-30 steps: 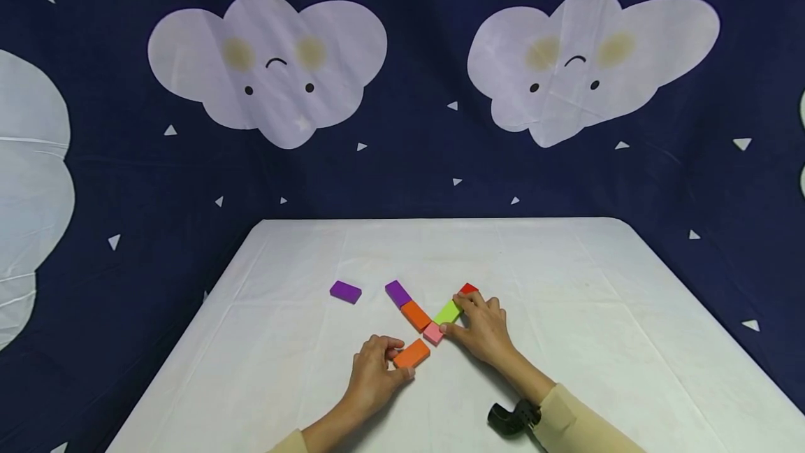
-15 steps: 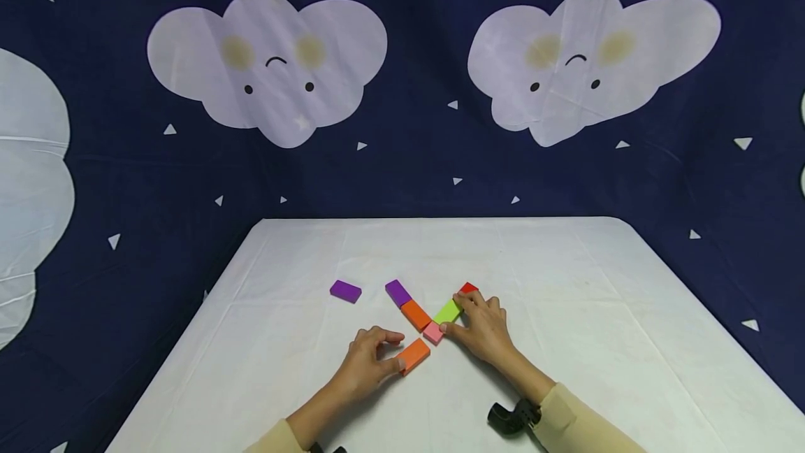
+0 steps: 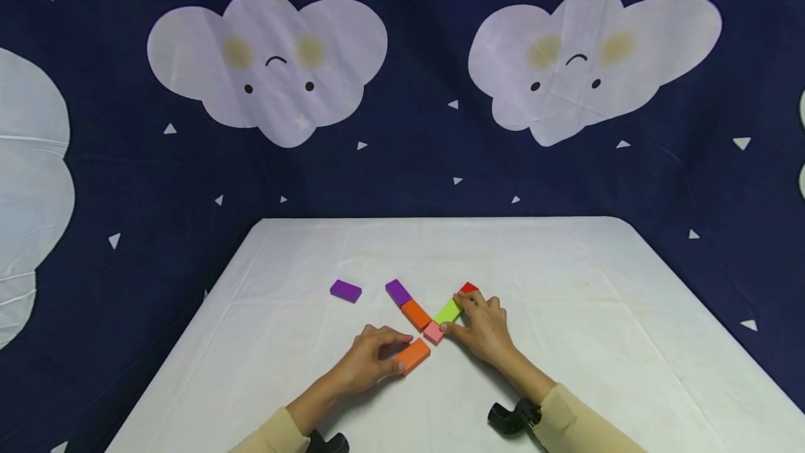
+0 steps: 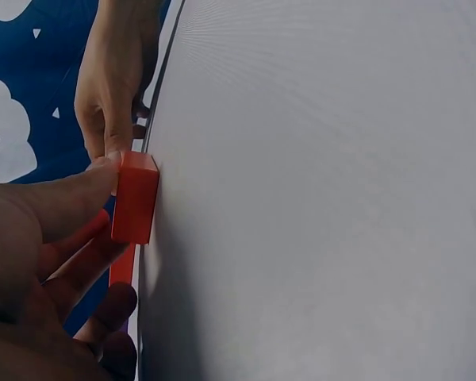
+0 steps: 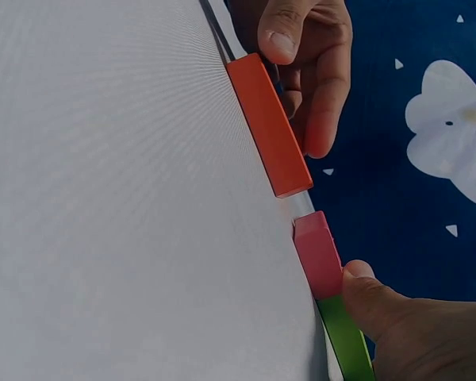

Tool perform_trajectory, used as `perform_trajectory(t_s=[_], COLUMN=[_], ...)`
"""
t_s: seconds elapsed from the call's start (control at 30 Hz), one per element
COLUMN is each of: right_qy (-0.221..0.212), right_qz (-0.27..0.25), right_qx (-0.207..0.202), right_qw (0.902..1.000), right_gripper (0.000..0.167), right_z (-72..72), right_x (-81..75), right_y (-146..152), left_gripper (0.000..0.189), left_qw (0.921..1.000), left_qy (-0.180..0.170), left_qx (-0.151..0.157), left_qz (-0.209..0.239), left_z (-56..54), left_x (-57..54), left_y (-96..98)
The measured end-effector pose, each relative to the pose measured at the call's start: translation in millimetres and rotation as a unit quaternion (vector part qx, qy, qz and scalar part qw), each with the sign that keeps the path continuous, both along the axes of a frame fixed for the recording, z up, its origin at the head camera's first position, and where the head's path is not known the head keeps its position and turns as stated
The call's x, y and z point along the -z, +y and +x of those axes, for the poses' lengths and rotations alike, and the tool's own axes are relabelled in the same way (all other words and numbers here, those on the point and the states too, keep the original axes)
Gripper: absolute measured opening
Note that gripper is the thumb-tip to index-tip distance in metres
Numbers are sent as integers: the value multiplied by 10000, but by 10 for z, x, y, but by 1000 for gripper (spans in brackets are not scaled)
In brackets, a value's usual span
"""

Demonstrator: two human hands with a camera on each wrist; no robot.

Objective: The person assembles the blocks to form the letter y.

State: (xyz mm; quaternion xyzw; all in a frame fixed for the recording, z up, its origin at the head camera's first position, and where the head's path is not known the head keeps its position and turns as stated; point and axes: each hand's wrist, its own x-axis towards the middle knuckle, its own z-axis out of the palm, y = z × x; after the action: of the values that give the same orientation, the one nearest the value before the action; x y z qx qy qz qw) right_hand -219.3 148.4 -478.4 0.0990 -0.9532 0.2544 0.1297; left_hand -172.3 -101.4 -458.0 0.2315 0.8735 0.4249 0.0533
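Observation:
My left hand (image 3: 367,362) is at an orange block (image 3: 415,355) lying apart on the near side. In the left wrist view, the thumb touches the upper end of this orange block (image 4: 135,198) and bent fingers sit behind it. My right hand (image 3: 484,327) holds a slanting row: its thumb (image 5: 369,298) rests where a pink block (image 5: 317,254) meets a lime-green block (image 3: 448,312). Its fingers reach over the green block's far end, partly hiding a red block (image 3: 468,287). A narrow gap parts the pink block from the near orange one.
A second orange block (image 3: 416,315) and a purple block (image 3: 397,293) form another slanting arm meeting the pink block. One more purple block (image 3: 346,291) lies alone to the left. A white-covered table (image 3: 566,278) ends at a dark blue cloud-patterned cloth (image 3: 421,187).
My left hand has drawn back leftward, shifted its thumb to the orange block's near-left end and stretched its index finger along the far side. My right hand and the blocks stay put.

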Motion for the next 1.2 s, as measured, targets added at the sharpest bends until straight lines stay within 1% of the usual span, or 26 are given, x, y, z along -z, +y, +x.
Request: perform_trajectory(t_s=[0.13,0.3,0.43,0.6,0.73,0.9,1.2], right_qy=[-3,-28,-52,-68,-62,-45,-15], right_qz=[10,-11,-20,-14,-33,-46,-67], right_qx=[-6,-16,-12,-6,-7,-8,-15], right_qw=[10000,10000,10000,10000,10000,10000,10000], right_gripper=[63,64,64,64,64,63,62], right_z=[-2,-2,-1,1,1,1,7], right_x=[-1,-7,-7,-6,-11,-12,-13], right_y=[1,1,2,2,1,-3,-2], left_gripper=[41,40,40,40,39,38,38], left_qw=[9998,9998,9996,9985,9977,9971,9964], left_qy=[124,159,146,222,298,389,425], left_qx=[37,-37,-225,-498,-607,-647,-726], left_qz=[-117,-87,-54,-22,0,-21,-78], left_z=[-3,13,30,55,66,70,83], left_x=[16,33,52,64,64,72,54], left_y=[20,63,110,162,195,226,253])
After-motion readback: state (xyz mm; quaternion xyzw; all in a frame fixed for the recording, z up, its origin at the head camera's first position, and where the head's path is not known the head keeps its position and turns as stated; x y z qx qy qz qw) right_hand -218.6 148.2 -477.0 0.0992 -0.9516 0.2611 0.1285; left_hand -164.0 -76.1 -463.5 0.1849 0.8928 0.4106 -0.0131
